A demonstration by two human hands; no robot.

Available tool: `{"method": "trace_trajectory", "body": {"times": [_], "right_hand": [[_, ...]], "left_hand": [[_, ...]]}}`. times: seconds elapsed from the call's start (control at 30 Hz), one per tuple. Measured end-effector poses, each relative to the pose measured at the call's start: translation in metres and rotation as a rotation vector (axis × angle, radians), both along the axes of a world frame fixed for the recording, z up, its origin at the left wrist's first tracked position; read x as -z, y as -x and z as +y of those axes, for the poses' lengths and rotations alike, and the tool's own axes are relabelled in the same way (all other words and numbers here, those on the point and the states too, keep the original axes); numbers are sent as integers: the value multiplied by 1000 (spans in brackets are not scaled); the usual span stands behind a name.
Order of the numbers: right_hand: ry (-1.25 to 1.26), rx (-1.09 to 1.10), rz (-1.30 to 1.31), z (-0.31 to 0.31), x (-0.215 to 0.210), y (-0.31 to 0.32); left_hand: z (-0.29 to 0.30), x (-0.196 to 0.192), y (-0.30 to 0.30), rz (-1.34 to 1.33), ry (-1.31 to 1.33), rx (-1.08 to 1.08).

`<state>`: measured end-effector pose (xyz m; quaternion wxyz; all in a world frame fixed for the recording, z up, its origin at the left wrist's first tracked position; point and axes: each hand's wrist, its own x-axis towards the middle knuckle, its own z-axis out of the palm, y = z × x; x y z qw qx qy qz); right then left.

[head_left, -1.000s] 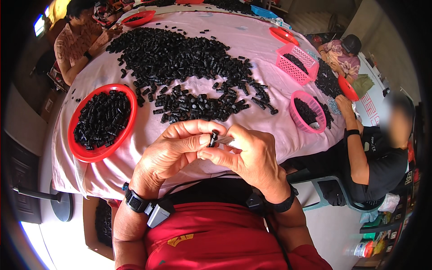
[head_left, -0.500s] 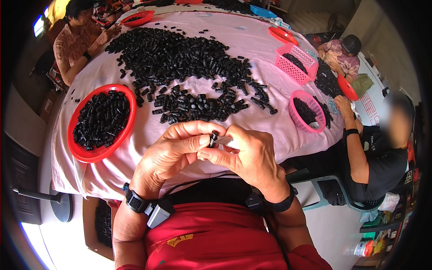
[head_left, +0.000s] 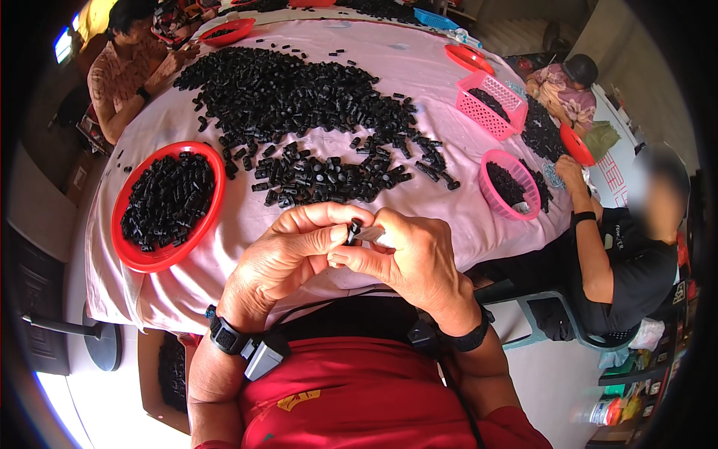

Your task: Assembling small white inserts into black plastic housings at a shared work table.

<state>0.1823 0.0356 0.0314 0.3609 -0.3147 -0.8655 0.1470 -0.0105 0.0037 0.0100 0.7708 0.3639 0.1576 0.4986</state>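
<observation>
My left hand (head_left: 288, 243) pinches a small black plastic part (head_left: 352, 230) between thumb and forefinger, just past the near edge of the cloth. My right hand (head_left: 411, 258) is closed on a small flat, pale metal blade (head_left: 370, 234), whose end reaches the black part. Most of the blade is hidden in the fingers. Beyond both hands, a large pile of similar black cylindrical parts (head_left: 299, 97) spreads over the pink cloth (head_left: 239, 217). To the left stands a red basin (head_left: 120, 236) filled with more of these parts.
At the right are a round pink basket (head_left: 490, 191) and a rectangular pink basket (head_left: 486, 123), both holding black pieces. A co-worker in black (head_left: 628, 254) sits at the right; others work farther back. An open cardboard box (head_left: 149, 374) of black parts stands below, left of me.
Almost nothing differs. Both hands keep their grip and place, with the black part and the blade shifting very slightly.
</observation>
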Motion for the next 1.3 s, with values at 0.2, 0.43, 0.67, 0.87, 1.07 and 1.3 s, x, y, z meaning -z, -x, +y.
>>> {"method": "trace_trajectory", "body": {"times": [0.2, 0.43, 0.67, 0.87, 1.07, 1.3], "right_hand": [[38, 1, 6, -1, -3, 0], [24, 18, -11, 0, -2, 0], [55, 5, -6, -2, -5, 2], [58, 6, 1, -1, -3, 1], [63, -42, 44, -2, 1, 2], [165, -128, 147, 0, -12, -6]], "left_hand": [[0, 3, -1, -13, 12, -5], [1, 2, -2, -5, 50, -33], [2, 5, -1, -21, 37, -27], [1, 1, -2, -41, 25, -25], [1, 1, -3, 9, 41, -68], [3, 1, 10, -2, 52, 37]]}}
